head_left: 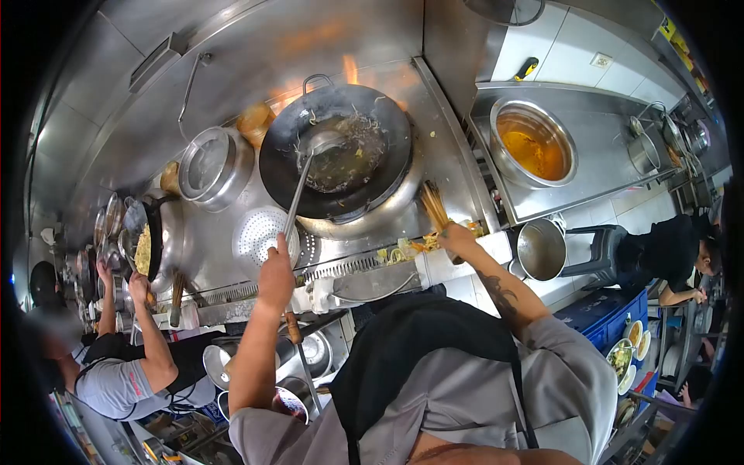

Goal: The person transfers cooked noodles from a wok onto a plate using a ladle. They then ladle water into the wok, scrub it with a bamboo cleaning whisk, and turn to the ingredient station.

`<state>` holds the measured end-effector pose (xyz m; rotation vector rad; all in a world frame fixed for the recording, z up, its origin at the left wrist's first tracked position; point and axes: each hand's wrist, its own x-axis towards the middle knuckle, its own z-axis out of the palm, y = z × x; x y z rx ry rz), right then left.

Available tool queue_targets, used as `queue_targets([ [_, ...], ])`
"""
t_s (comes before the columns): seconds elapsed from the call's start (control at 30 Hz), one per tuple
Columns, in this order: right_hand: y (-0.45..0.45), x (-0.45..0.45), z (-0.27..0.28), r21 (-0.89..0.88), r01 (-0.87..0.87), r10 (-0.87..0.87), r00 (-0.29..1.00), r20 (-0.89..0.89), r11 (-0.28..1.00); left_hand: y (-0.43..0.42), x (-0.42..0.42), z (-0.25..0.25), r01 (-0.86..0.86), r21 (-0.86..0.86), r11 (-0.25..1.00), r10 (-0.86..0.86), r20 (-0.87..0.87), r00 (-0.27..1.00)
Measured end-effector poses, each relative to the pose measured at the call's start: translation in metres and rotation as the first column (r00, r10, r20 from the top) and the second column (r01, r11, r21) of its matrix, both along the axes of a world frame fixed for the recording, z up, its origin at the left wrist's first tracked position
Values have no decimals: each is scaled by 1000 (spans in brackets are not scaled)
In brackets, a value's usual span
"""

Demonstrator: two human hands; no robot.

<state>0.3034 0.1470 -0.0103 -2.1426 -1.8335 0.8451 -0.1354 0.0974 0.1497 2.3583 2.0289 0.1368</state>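
A large black wok [279, 182] sits on the range over flames, with dark liquid and loose shreds of food in it. My left hand [277, 280] is closed round the long handle of a ladle [297, 198]; the ladle's bowl lies in the liquid. Right of the wok, my right hand [459, 239] grips a bamboo wok brush [432, 203], its bristle end pointing up and away from me. Near my left hand, a perforated metal strainer [260, 236] rests on the steel top.
A metal pot [208, 167] stands left of the wok. On the right counter is a steel pot [535, 174] of orange liquid, with another pot [541, 249] nearer me. Food scraps [403, 252] lie along the front gutter. A co-worker [132, 364] handles a wok at left.
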Motion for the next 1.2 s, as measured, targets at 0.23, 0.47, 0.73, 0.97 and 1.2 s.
queue_targets([
  [0.23, -10, 41, 112, -441, -9, -427, -272, -862, 897, 42, -27, 129, 31, -341, 940, 28, 166, 986],
  [0.47, 95, -38, 176, 217, -285, 352, 622, -699, 934, 52, -38, 158, 63, -169, 984, -92, -174, 980],
  [0.73, 183, -140, 183, 251, -693, 485, 674, 556, 676, 36, -55, 136, 50, -185, 981, -57, -33, 998],
  [0.97, 196, -143, 187, 201, -712, 520, 648, 557, 673, 27, -61, 124, 11, -111, 994, -16, -38, 999],
  [1.2, 185, -156, 193, 176, -642, 534, 735, 419, 746, 34, -69, 117, 38, -175, 984, -35, 20, 999],
])
